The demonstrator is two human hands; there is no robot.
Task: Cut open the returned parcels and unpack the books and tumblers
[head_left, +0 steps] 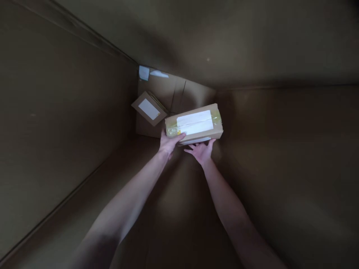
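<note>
A long cardboard box (217, 129) with a white label on top and shiny tape at both ends is in front of me, slightly tilted. My left hand (168, 143) grips its near left corner, the thumb lying over the top by the label and the other fingers mostly hidden. At the near right edge is my right hand (202, 151), palm turned up and fingers spread, seemingly touching the underside. Another white label shows partly on the near side, just above the right hand.
A smaller labelled carton (153, 118) rests tilted at the left, on a larger flat cardboard box (162, 85) with white and bluish stickers. Tall brown walls (56, 112) close in around, like the inside of a deep, dim cardboard container.
</note>
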